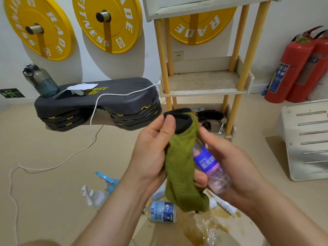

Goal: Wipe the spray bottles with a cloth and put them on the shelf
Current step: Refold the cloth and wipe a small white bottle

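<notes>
My right hand grips a clear spray bottle with a blue and purple label, held tilted in front of me. A green cloth with a black edge is wrapped over the bottle's top; my left hand pinches it near the upper end. On the floor below lie a blue spray bottle, a white spray bottle, a clear bottle with a blue label and a white tube. The wooden shelf stands behind, its middle board bare.
A black step platform with a water bottle and a white cable sits to the left. Two red fire extinguishers stand at the right, beside a white slotted panel. A yellowish wet patch spreads on the floor.
</notes>
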